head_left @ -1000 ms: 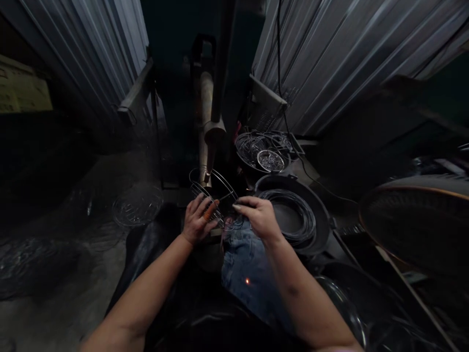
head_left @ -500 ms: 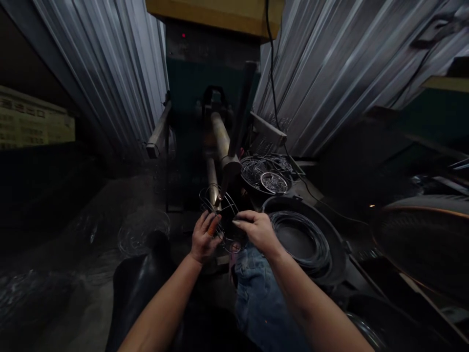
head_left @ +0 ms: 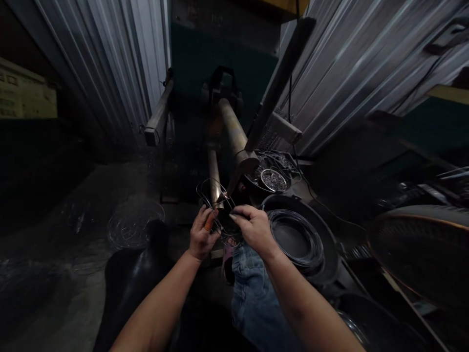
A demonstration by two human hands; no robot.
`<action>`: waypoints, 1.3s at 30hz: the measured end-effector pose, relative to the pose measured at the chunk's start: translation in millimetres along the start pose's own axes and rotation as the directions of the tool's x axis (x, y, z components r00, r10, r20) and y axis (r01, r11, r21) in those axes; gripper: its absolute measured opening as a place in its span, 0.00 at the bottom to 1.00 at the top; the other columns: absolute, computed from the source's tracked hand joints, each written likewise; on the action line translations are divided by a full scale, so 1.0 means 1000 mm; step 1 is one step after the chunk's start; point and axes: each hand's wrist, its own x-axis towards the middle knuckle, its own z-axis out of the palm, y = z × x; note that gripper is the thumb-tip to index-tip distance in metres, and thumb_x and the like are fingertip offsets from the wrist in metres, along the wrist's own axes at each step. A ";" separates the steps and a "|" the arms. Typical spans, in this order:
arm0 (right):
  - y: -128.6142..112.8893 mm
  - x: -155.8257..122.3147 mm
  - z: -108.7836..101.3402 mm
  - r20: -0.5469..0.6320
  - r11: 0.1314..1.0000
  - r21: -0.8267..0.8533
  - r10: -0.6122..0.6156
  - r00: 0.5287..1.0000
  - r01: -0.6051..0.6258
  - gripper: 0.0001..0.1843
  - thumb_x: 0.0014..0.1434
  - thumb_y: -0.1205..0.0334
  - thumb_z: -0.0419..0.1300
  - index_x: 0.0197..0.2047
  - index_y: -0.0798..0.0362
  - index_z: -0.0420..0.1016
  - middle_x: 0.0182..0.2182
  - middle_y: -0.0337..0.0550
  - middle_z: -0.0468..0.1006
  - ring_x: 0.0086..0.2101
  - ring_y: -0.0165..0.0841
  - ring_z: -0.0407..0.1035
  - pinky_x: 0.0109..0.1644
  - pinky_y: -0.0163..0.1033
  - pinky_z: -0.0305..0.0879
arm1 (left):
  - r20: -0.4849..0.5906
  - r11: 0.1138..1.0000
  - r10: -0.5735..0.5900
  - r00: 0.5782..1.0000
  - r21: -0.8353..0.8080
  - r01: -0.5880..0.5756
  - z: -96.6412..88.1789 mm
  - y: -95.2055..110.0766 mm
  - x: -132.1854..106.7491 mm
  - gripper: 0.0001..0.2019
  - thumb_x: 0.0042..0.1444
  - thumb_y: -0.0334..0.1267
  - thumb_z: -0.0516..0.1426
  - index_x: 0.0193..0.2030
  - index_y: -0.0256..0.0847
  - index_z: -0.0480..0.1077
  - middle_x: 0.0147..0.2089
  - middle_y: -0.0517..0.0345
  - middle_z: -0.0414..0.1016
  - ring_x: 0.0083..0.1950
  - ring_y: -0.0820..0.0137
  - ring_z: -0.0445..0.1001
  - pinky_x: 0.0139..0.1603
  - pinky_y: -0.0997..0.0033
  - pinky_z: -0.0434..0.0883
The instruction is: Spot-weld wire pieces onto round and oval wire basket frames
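Observation:
Both my hands hold a round wire frame (head_left: 211,191) under the tip of a machine's slanted arm (head_left: 242,168). My left hand (head_left: 202,233) grips the frame's near left side, fingers curled round the wires, one fingertip wrapped in orange. My right hand (head_left: 252,229) pinches the frame's right edge with bent fingers. The frame stands tilted on edge against the lower metal bar (head_left: 214,172) of the machine. My knee in blue jeans (head_left: 252,286) is just below the hands.
A dark pan (head_left: 322,254) holding coiled wire rings (head_left: 296,235) lies right of my hands. Behind it, another pan (head_left: 273,178) holds wire frames. A finished wire basket (head_left: 135,224) lies on the floor at left. Corrugated metal walls (head_left: 348,73) stand on both sides. A large round object (head_left: 421,249) sits far right.
The view has shifted down and left. My hands have stayed on the wire frame, lifting it slightly toward the arm's tip, which now meets its top.

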 end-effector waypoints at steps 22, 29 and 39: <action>0.018 -0.032 -0.032 0.113 0.971 0.177 0.142 0.983 -0.160 0.07 0.50 0.61 0.63 0.32 0.54 0.81 0.29 0.41 0.80 0.32 0.34 0.72 0.38 0.37 0.68 | 0.044 0.958 -0.286 0.957 0.012 0.286 -0.012 0.015 0.018 0.33 0.46 0.48 0.66 0.58 0.41 0.66 0.53 0.49 0.72 0.55 0.59 0.72 0.57 0.58 0.70; 0.011 -0.006 -0.025 0.255 0.986 0.131 0.069 0.965 -0.105 0.08 0.50 0.63 0.61 0.31 0.54 0.81 0.29 0.40 0.79 0.32 0.33 0.72 0.38 0.36 0.66 | 0.039 0.929 -0.369 0.929 -0.017 0.370 -0.014 0.011 0.024 0.36 0.42 0.54 0.67 0.56 0.38 0.68 0.51 0.48 0.72 0.53 0.59 0.72 0.56 0.58 0.70; 0.010 0.005 -0.018 0.298 0.989 0.094 0.082 0.951 -0.114 0.04 0.45 0.70 0.64 0.27 0.56 0.80 0.26 0.38 0.78 0.31 0.32 0.71 0.36 0.34 0.65 | 0.044 0.902 -0.431 0.901 -0.016 0.432 -0.012 0.009 0.027 0.38 0.40 0.55 0.67 0.57 0.39 0.68 0.52 0.48 0.71 0.53 0.59 0.72 0.56 0.58 0.68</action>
